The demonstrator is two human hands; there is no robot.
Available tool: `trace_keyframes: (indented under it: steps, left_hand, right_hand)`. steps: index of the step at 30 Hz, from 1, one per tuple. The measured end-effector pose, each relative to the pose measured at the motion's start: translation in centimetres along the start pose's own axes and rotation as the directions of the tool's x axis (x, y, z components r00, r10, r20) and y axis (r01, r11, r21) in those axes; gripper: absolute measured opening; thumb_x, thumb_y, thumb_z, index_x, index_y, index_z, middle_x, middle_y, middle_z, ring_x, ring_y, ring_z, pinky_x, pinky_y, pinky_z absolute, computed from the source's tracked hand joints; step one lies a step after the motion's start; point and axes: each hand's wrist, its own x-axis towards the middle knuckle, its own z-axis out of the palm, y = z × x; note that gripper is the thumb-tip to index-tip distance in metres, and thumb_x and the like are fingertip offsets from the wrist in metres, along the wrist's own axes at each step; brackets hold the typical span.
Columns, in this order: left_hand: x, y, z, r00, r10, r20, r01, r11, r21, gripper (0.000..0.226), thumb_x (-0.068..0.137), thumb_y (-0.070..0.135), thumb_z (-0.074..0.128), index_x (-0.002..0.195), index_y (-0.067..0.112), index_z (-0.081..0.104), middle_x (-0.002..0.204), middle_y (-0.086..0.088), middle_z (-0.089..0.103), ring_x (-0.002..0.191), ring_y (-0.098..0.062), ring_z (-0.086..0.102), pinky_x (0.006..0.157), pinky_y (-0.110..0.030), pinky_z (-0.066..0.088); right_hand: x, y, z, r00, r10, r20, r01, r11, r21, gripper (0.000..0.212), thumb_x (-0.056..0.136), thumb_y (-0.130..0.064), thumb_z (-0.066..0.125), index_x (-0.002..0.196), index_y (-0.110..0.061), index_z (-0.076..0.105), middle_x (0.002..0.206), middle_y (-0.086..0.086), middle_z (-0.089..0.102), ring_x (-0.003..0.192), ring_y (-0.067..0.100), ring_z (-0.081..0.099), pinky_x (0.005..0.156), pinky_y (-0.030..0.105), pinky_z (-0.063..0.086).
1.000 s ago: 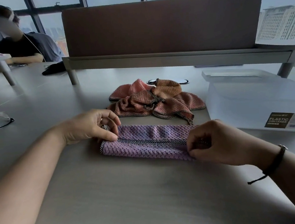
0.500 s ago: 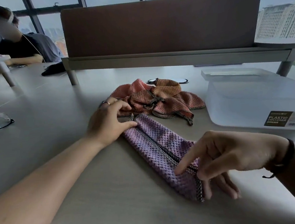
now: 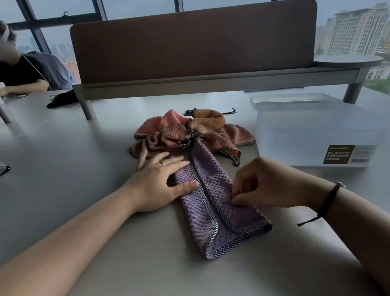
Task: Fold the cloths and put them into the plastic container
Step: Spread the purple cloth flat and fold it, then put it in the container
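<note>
plastic container [image 3: 314, 138]: one, translucent, contents not discernible | cloths: one purple cloth [image 3: 217, 206] folded into a strip, one crumpled pink-orange heap [image 3: 188, 136], number unclear | strip long axis runs away from the person, far end touching heap | left hand [image 3: 159, 183] flat, pressing strip's left edge | right hand [image 3: 267, 184] pinching its right edge

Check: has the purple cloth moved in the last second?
Yes. The purple cloth has swung from crosswise to lengthwise, its far end now touching the pink cloth pile.
</note>
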Motion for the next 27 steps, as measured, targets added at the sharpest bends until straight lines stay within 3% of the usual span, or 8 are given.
trace_keyframes:
  steps: [5,11,15,19,22,24,27]
  left_hand:
    - [-0.9,0.6,-0.5,0.994,0.041,0.105,-0.03,0.995,-0.1,0.108,0.06,0.102,0.016,0.153,0.047,0.023,0.167,0.012,0.009,0.152,-0.007,-0.008,0.122,-0.046,-0.016]
    - [-3.4,3.1,-0.4,0.984,0.122,0.127,-0.101,0.981,-0.163,0.116,0.058,0.102,0.022,0.156,0.041,0.017,0.167,0.011,0.003,0.151,-0.003,-0.012,0.123,-0.043,-0.011]
    - [-5.0,4.5,-0.3,0.981,0.134,0.141,-0.115,0.984,-0.136,0.119,0.056,0.103,0.021,0.157,0.04,0.014,0.167,0.013,-0.001,0.151,-0.003,-0.013,0.124,-0.043,-0.01]
    - [-6.7,5.9,-0.6,0.985,0.126,0.121,-0.105,0.981,-0.166,0.115,0.061,0.101,0.023,0.157,0.039,0.012,0.167,0.016,-0.001,0.151,-0.001,-0.011,0.125,-0.045,-0.002]
    - [-8.5,6.6,-0.6,0.993,0.117,-0.011,-0.115,0.942,-0.315,0.094,0.072,0.092,0.037,0.149,0.039,0.034,0.162,0.014,0.025,0.151,-0.003,0.012,0.124,-0.043,0.017]
    - [-10.1,6.7,-0.7,0.981,0.096,-0.167,-0.162,0.883,-0.441,0.067,0.076,0.082,0.05,0.125,0.035,0.054,0.136,0.012,0.051,0.134,-0.006,0.04,0.114,-0.035,0.033]
    - [-11.8,7.1,-1.0,0.957,0.125,-0.261,-0.25,0.812,-0.528,0.034,0.08,0.059,0.066,0.089,0.027,0.062,0.093,0.01,0.061,0.096,-0.011,0.057,0.089,-0.029,0.044]
  right_hand:
    - [-1.4,-0.4,0.5,1.0,0.013,0.003,-0.013,0.999,0.041,0.023,0.071,-0.031,0.085,0.066,-0.015,0.069,0.054,-0.01,0.061,0.048,-0.001,0.048,0.047,0.015,0.036]
    - [-3.6,-1.0,2.1,0.989,0.028,-0.146,-0.03,0.999,-0.017,0.026,0.065,-0.049,0.08,0.07,-0.027,0.067,0.065,-0.008,0.068,0.055,0.002,0.057,0.059,0.031,0.049]
    - [-5.2,-1.5,2.9,0.98,-0.002,-0.198,-0.007,0.999,-0.044,0.027,0.066,-0.056,0.075,0.071,-0.032,0.065,0.062,-0.012,0.064,0.055,0.001,0.055,0.056,0.024,0.044]
    - [-6.9,-2.0,3.4,0.978,-0.021,-0.206,0.014,0.999,-0.036,0.02,0.072,-0.05,0.076,0.076,-0.032,0.067,0.06,-0.017,0.061,0.052,0.001,0.052,0.054,0.02,0.037]
    - [-7.9,-2.3,3.5,0.982,-0.035,-0.188,0.05,0.996,0.074,0.005,0.08,-0.026,0.075,0.082,-0.029,0.071,0.058,-0.012,0.058,0.049,0.001,0.048,0.052,0.016,0.034]
    - [-8.7,-2.6,3.4,0.986,-0.033,-0.165,0.06,0.986,0.158,0.018,0.08,-0.008,0.069,0.081,-0.026,0.073,0.058,-0.01,0.058,0.048,-0.001,0.045,0.051,0.014,0.034]
    - [-9.4,-3.1,3.3,0.993,-0.041,-0.113,0.061,0.983,0.176,0.023,0.072,-0.007,0.063,0.074,-0.028,0.073,0.062,-0.004,0.067,0.051,0.003,0.05,0.051,0.02,0.039]
